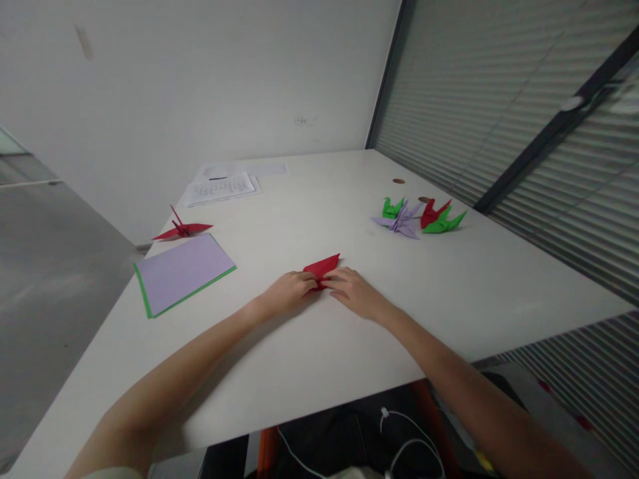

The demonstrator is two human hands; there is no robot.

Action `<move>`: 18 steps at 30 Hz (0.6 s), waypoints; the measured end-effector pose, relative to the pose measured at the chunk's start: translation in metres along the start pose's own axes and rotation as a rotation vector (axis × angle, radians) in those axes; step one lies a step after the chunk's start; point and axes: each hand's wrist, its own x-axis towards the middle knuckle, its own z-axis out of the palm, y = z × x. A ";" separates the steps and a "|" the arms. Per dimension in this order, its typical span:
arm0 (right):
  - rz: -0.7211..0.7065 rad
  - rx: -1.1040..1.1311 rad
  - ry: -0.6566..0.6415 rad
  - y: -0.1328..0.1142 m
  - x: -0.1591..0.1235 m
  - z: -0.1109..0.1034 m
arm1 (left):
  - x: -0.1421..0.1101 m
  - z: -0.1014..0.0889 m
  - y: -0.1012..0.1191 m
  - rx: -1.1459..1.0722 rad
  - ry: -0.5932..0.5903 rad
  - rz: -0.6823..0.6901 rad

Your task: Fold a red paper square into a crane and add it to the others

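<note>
A piece of folded red paper [323,265] lies at the middle of the white table, its pointed end aimed away and to the right. My left hand [292,290] has its fingers closed on the paper's near left edge. On the near right side, my right hand [353,291] presses its fingertips onto the same paper. The fingers hide the near part of the folds.
Left, a red paper crane [184,229] stands behind stacked purple and green sheets [186,271]. Several folded cranes, including a purple one [399,221] and a green one [444,223], sit at right. Printed papers [222,188] lie far left. Blinds [499,100] flank the right edge.
</note>
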 end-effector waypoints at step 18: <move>-0.076 -0.095 0.047 0.017 0.012 0.019 | -0.002 0.005 -0.019 -0.117 0.104 0.021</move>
